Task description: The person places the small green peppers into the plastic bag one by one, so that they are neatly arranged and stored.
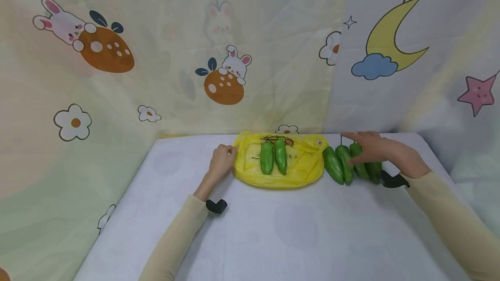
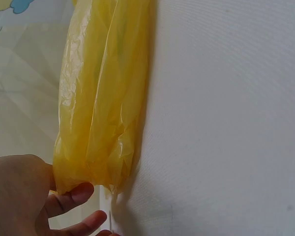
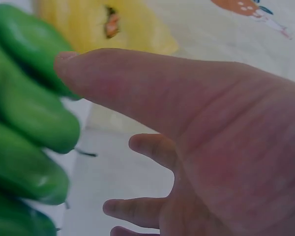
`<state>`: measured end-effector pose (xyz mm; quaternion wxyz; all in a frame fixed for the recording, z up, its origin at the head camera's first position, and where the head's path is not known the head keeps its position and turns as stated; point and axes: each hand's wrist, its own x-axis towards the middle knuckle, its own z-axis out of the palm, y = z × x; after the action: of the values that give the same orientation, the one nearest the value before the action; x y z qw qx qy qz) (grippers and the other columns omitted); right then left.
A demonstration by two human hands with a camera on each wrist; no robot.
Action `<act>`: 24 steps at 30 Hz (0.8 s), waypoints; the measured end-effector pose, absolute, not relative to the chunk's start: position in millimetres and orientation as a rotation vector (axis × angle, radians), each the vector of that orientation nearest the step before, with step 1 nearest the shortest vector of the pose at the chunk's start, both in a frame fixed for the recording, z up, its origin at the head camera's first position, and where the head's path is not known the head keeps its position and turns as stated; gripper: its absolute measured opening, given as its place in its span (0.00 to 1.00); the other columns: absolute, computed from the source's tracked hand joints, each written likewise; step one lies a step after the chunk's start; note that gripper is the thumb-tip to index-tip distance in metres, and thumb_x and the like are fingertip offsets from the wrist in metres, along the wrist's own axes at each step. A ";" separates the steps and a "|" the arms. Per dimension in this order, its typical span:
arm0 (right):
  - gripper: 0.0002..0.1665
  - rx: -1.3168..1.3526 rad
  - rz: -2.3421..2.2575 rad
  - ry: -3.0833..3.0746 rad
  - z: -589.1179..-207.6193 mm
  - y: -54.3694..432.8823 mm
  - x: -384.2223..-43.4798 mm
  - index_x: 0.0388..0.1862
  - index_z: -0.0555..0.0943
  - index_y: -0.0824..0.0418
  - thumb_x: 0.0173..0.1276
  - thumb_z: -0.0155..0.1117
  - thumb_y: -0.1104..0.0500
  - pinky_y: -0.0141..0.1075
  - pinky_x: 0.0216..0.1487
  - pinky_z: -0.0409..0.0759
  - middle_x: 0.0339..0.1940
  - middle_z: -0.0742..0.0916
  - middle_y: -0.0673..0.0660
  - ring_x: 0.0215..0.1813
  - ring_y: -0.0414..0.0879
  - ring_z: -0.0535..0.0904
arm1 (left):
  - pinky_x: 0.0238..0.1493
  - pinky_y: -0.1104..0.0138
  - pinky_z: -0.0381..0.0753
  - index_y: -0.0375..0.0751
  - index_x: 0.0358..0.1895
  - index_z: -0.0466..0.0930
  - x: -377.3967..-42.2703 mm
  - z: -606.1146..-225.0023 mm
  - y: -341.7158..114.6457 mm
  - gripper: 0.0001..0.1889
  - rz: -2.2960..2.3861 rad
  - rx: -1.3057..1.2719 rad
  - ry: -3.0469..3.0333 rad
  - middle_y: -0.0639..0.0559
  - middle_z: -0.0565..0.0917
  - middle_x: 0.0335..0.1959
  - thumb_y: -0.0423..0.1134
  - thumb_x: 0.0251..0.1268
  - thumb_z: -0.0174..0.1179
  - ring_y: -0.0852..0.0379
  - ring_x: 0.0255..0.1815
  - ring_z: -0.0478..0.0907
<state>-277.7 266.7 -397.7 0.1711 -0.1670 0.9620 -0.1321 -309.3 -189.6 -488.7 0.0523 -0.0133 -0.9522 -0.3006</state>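
Beige sleeves (image 1: 441, 211) foremost; left hand (image 1: 222, 159) pinches yellow bag (image 1: 248, 174), right hand (image 1: 373, 148) spreads at 4 green peppers (image 1: 346, 174); bumping could roll them.

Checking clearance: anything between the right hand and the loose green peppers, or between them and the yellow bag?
Nothing visible between right hand and loose green peppers. Nor between leftmost pepper and yellow bag; the other three have peppers on their bag side.

Peppers (image 1: 333, 166) are green, the bag (image 1: 306, 166) yellow, the table (image 1: 289, 233) white, the backdrop (image 1: 168, 47) rabbit-printed.
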 end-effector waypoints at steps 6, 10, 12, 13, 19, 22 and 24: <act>0.58 -0.469 -0.354 2.746 -404.0 283.0 -274.5 0.76 0.59 0.67 0.58 0.75 0.40 0.75 0.59 0.65 0.69 0.69 0.81 0.68 0.83 0.58 | 0.49 0.53 0.75 0.42 0.26 0.80 -309.0 -489.1 -189.8 0.22 -0.904 -0.029 -2.905 0.39 0.81 0.50 0.48 0.77 0.46 0.42 0.51 0.75; 0.57 -0.481 -0.335 2.769 -406.4 293.9 -273.8 0.75 0.60 0.69 0.58 0.75 0.41 0.72 0.58 0.67 0.67 0.72 0.80 0.66 0.82 0.63 | 0.50 0.53 0.75 0.41 0.28 0.81 -308.8 -487.9 -189.5 0.21 -0.906 -0.025 -2.909 0.39 0.81 0.50 0.48 0.77 0.46 0.42 0.52 0.75; 0.57 -0.469 -0.336 2.764 -408.1 298.9 -273.5 0.75 0.60 0.69 0.58 0.75 0.41 0.71 0.57 0.69 0.67 0.72 0.80 0.65 0.80 0.67 | 0.50 0.53 0.74 0.41 0.29 0.81 -308.6 -487.2 -189.3 0.21 -0.906 -0.021 -2.911 0.39 0.81 0.49 0.48 0.77 0.46 0.42 0.51 0.75; 0.57 -0.462 -0.337 2.759 -409.2 301.7 -273.2 0.75 0.59 0.69 0.58 0.75 0.41 0.70 0.56 0.70 0.67 0.72 0.80 0.65 0.80 0.67 | 0.50 0.53 0.74 0.41 0.29 0.81 -308.8 -487.0 -189.2 0.21 -0.903 -0.022 -2.913 0.39 0.81 0.49 0.48 0.78 0.46 0.42 0.51 0.75; 0.57 -0.422 -0.355 2.691 -419.6 319.4 -272.5 0.75 0.57 0.70 0.61 0.72 0.41 0.69 0.55 0.72 0.69 0.69 0.82 0.65 0.80 0.68 | 0.51 0.53 0.74 0.40 0.29 0.80 -309.4 -485.4 -187.4 0.21 -0.893 -0.024 -2.917 0.40 0.80 0.49 0.48 0.78 0.47 0.42 0.51 0.74; 0.57 -0.404 -0.383 2.667 -424.2 326.4 -272.6 0.76 0.56 0.70 0.62 0.71 0.40 0.70 0.56 0.70 0.70 0.66 0.83 0.67 0.81 0.65 | 0.50 0.53 0.74 0.40 0.29 0.80 -309.3 -485.0 -186.4 0.21 -0.887 -0.025 -2.920 0.40 0.80 0.49 0.48 0.78 0.47 0.43 0.50 0.75; 0.56 -0.404 -0.393 2.662 -425.8 328.9 -272.2 0.76 0.55 0.70 0.63 0.70 0.40 0.70 0.55 0.70 0.70 0.65 0.83 0.67 0.82 0.65 | 0.49 0.54 0.75 0.40 0.29 0.80 -309.6 -485.9 -186.5 0.21 -0.885 -0.036 -2.918 0.39 0.81 0.48 0.48 0.78 0.47 0.43 0.49 0.75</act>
<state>-272.2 328.9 -425.8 0.2089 -0.1453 0.9567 -0.1413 -309.6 -186.5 -485.9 0.0459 -0.0118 -0.9559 -0.2897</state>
